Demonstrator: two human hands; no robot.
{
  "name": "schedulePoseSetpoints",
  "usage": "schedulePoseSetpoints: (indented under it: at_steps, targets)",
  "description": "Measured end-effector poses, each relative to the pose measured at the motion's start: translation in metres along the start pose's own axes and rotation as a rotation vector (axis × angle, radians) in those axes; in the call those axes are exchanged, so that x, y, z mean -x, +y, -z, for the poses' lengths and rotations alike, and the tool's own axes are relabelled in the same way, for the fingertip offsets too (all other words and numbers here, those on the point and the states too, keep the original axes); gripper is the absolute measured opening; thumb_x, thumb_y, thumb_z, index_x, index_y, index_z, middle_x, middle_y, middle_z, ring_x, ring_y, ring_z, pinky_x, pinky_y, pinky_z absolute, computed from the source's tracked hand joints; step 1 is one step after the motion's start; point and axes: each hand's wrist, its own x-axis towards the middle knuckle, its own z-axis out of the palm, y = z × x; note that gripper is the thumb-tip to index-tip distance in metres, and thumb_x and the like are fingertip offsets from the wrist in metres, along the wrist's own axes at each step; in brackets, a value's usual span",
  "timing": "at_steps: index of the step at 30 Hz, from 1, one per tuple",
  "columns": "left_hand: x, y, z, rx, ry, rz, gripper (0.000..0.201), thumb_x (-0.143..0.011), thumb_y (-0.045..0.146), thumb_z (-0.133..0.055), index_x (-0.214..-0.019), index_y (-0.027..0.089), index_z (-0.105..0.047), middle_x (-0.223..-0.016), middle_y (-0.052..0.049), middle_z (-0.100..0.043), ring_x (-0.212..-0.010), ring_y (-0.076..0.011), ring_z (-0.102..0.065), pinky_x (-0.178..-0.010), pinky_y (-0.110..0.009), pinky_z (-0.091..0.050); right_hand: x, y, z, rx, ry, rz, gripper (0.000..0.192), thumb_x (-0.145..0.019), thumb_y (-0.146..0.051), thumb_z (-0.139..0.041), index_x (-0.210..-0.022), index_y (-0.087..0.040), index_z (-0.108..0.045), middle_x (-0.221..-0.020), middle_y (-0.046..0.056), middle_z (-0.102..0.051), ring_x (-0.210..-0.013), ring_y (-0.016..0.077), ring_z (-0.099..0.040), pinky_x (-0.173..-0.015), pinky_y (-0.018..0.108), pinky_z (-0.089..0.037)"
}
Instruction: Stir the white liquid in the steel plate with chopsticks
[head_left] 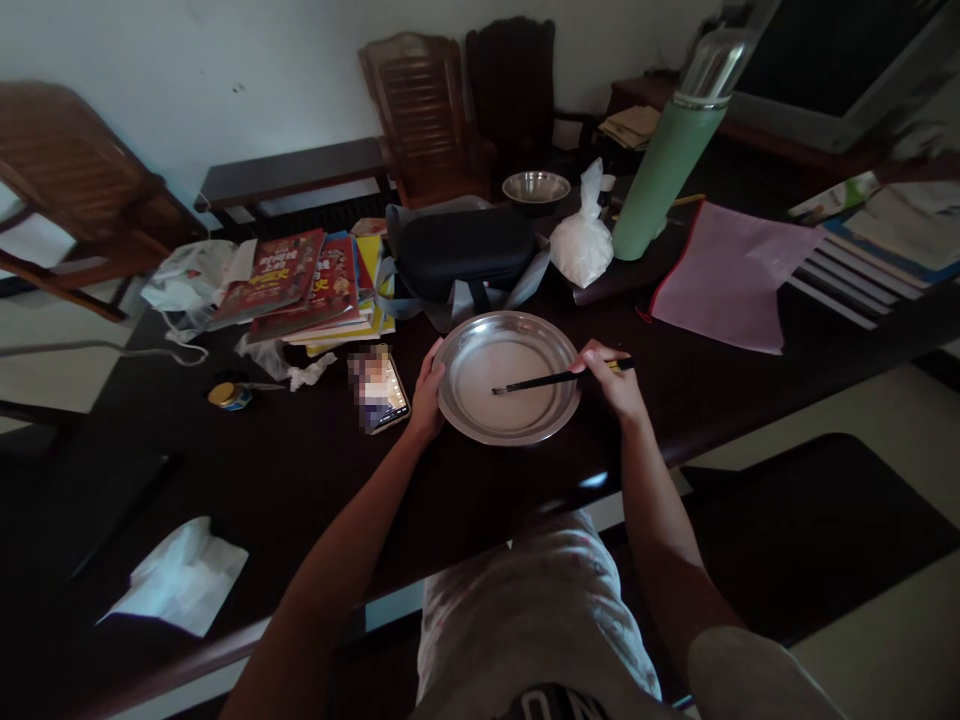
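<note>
A shallow round metal bowl (508, 438) sits on the dark table in front of me, with a whitish, cloudy mixture (502, 365) in its bottom. My left hand (429, 392) is closed on the bowl's left rim, thumb side up. In my right hand (609, 378), at the right rim, are black chopsticks (540, 380) with gold marks near the top end. Their tips dip into the mixture near the bowl's middle; whether both sticks are there is hard to see. Just left of my left hand lies a phone (381, 388) with a lit screen.
Behind the bowl are a black case (465, 250), a tied bag of white powder (583, 245), a tall green thermos (667, 165) and another metal bowl (535, 187). Books (300, 285) lie left, a pink pouch (739, 280) right. A small jar (229, 396) and paper (184, 570) are nearer.
</note>
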Motion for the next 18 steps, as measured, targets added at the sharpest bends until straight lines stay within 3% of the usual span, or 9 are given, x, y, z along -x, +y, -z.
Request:
schedulePoseSetpoints:
  at_steps: [5, 9, 14, 18]
  targets:
    - [0.0021, 0.0016, -0.0001, -0.01, -0.01, -0.009, 0.073, -0.081, 0.069, -0.087, -0.141, 0.032, -0.072, -0.158, -0.01, -0.071, -0.156, -0.0426, -0.057, -0.128, -0.056, -0.049, 0.0001, 0.001, -0.0002, -0.014, 0.103, 0.004, 0.061, -0.088, -0.083, -0.074, -0.061, -0.028, -0.077, -0.066, 0.002, -0.074, -0.07, 0.022, -0.07, -0.078, 0.04, -0.057]
    - [0.0027, 0.0021, -0.0014, -0.012, -0.003, -0.009, 0.072, -0.082, 0.068, -0.086, -0.142, 0.031, -0.071, -0.159, -0.011, -0.07, -0.156, -0.0428, -0.057, -0.128, -0.056, -0.049, 0.0001, 0.0012, -0.0008, -0.02, -0.006, -0.026, 0.061, -0.084, -0.084, -0.078, -0.06, -0.028, -0.076, -0.07, 0.003, -0.077, -0.072, 0.0229, -0.073, -0.077, 0.04, -0.058]
    - [0.0017, 0.0014, -0.0016, -0.012, -0.002, -0.016, 0.073, -0.082, 0.068, -0.086, -0.142, 0.029, -0.071, -0.159, -0.013, -0.07, -0.157, -0.0438, -0.056, -0.127, -0.055, -0.05, 0.0, -0.0007, -0.001, -0.008, 0.104, -0.006, 0.062, -0.086, -0.085, -0.074, -0.061, -0.029, -0.077, -0.068, 0.003, -0.075, -0.071, 0.0227, -0.071, -0.079, 0.041, -0.057]
    - [0.0013, 0.0013, -0.0005, -0.019, -0.012, -0.012, 0.076, -0.08, 0.071, -0.086, -0.142, 0.03, -0.071, -0.158, -0.013, -0.07, -0.156, -0.0444, -0.057, -0.126, -0.057, -0.051, 0.0006, -0.0029, -0.0014, -0.012, 0.002, -0.03, 0.061, -0.084, -0.085, -0.077, -0.061, -0.029, -0.077, -0.07, 0.003, -0.076, -0.072, 0.0232, -0.072, -0.077, 0.04, -0.057]
